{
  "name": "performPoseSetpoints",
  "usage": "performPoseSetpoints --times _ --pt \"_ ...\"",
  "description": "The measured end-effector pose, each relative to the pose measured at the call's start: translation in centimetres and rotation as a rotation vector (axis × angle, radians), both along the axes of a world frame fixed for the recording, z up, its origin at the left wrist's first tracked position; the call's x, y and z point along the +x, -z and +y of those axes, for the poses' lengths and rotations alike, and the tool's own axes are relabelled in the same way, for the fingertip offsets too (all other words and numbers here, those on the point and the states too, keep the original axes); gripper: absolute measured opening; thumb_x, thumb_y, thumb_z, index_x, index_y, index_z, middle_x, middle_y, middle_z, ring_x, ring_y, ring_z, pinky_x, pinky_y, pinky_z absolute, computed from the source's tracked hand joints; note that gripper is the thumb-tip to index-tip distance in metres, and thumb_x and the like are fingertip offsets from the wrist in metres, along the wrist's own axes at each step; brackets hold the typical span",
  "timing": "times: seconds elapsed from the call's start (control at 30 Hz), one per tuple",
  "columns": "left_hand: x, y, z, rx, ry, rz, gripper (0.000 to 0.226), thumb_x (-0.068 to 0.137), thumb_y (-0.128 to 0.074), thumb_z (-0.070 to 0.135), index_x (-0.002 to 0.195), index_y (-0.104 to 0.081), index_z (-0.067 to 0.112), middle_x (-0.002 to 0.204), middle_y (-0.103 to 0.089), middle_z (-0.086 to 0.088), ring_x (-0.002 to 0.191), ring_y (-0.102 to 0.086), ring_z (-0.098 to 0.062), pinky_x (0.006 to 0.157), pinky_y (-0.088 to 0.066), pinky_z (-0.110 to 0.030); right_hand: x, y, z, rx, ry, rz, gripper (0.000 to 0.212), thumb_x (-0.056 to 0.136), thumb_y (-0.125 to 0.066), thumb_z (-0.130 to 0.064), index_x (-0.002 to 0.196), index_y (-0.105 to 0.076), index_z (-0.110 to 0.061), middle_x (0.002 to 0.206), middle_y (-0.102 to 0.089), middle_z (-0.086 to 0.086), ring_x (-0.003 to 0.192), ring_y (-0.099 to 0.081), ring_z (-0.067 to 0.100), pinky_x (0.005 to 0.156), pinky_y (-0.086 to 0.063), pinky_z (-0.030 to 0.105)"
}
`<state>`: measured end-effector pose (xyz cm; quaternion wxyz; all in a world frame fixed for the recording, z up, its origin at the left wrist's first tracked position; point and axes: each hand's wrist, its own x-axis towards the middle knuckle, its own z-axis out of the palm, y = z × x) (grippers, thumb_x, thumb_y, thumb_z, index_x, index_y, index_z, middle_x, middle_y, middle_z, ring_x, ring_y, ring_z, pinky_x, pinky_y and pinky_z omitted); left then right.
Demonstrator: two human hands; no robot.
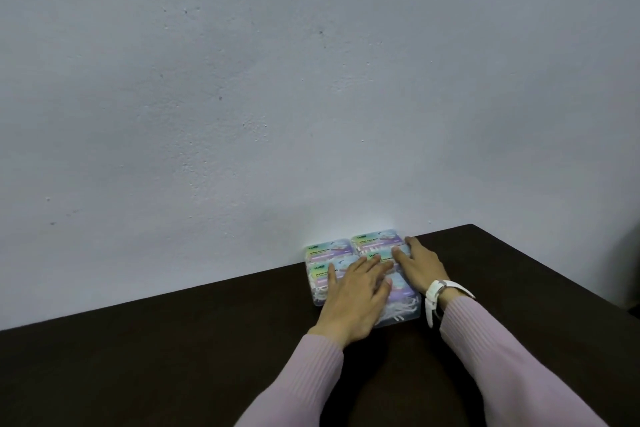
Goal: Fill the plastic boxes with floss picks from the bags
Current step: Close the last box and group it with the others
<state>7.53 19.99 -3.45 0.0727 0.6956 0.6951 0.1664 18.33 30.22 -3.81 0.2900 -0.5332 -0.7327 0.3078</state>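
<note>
Against the wall on a dark table, clear plastic boxes w/ floss picks sit packed together; left hand & right hand lie flat on the lids, fingers straight, gripping nothing. Best pressed evenly, squaring the block w/o shifting lids.

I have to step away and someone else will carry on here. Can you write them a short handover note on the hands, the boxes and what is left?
Left hand: flat, fingers straight, resting on the plastic boxes.
Right hand: flat as well, on the right side of the group, a white watch on its wrist.
The boxes sit packed together on the dark table, against the wall. Their labelled lids look closed, and white floss picks show through the clear sides.
Done, apparently: the boxes in view look filled.
Left: no bags or empty boxes are in view, so check whether more remain out of sight.
</note>
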Motion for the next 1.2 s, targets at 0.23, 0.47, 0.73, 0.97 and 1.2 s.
performPoseSetpoints --times 0.23,0.47,0.73,0.97,1.2 --pt "-3.9 0.6 -3.0 0.038 -0.038 -0.024 0.045 0.101 -0.023 0.045 0.145 -0.028 0.038 0.156 -0.017 0.016 0.144 -0.007 -0.003 0.114 0.014 -0.043 -3.5 0.6 -2.3 0.014 -0.082 -0.034 0.039 0.097 -0.039 -0.032 0.129 -0.041 -0.010 0.128 -0.053 0.012 0.112 -0.054 0.027 0.093 -0.040 0.033" --pt "-8.7 0.7 -6.9 0.025 -0.091 -0.070 0.044 0.099 -0.025 0.049 0.143 -0.029 0.042 0.155 -0.020 0.014 0.143 -0.009 -0.002 0.114 0.015 -0.041 -8.4 0.7 -5.1 -0.034 -0.203 -0.068 0.046 0.096 -0.037 -0.036 0.135 -0.034 -0.011 0.134 -0.046 0.012 0.116 -0.050 0.027 0.101 -0.040 0.043" --pt "-10.8 -0.4 -9.3 0.011 -0.092 -0.153 0.050 0.099 -0.025 0.047 0.147 -0.027 0.031 0.157 -0.015 0.011 0.144 -0.006 -0.003 0.113 0.016 -0.036 -10.6 -1.2 -7.4 0.087 -0.251 -0.275 0.059 0.098 -0.034 -0.036 0.147 -0.013 -0.008 0.155 -0.014 0.006 0.140 -0.024 0.025 0.115 -0.019 0.045" --pt "-11.9 -1.9 -13.3 0.042 -0.153 -0.072 0.045 0.101 -0.038 0.031 0.145 -0.029 0.030 0.156 -0.020 0.007 0.144 -0.011 -0.008 0.115 0.010 -0.042 -12.0 -3.0 -12.1 0.296 -0.430 -0.324 0.053 0.100 -0.033 -0.031 0.147 -0.017 -0.013 0.155 -0.015 0.002 0.141 -0.022 0.019 0.116 -0.017 0.035" --pt "-15.5 -2.8 -22.0 0.023 -0.334 -0.040 0.035 0.098 -0.046 0.026 0.132 -0.048 0.028 0.143 -0.041 0.007 0.136 -0.030 -0.008 0.117 -0.002 -0.044 -16.4 -3.1 -21.0 0.425 -0.645 -0.321 0.038 0.097 -0.040 -0.025 0.134 -0.040 -0.017 0.138 -0.046 0.003 0.122 -0.047 0.023 0.101 -0.038 0.034"
